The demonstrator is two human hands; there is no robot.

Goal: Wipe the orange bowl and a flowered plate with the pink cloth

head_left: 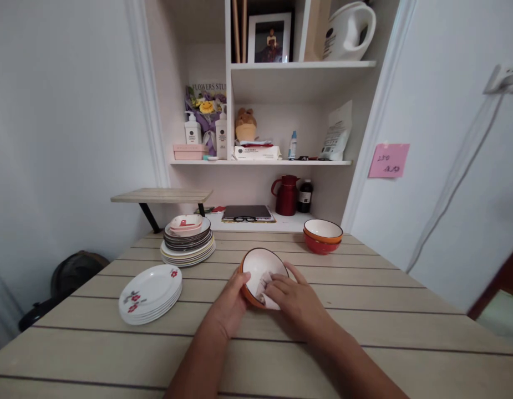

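An orange bowl (260,262) with a white inside and a dark rim is tilted toward me above the middle of the table. My left hand (231,302) grips its left side, thumb over the rim. A crumpled white tissue (262,285) lies against the inside of the bowl. Bent over the bowl's right edge, my right hand (293,293) presses the tissue with its fingers. To the right, an orange bowl (323,230) sits nested in a red bowl (321,245).
White plates with red flowers (150,291) are stacked at the left. Behind them stands a taller stack of plates (187,252) topped by small dishes (185,223). A small raised wooden shelf (162,195) overhangs the back left. A laptop (247,212), glasses (244,219) and red jug (286,195) stand at the back.
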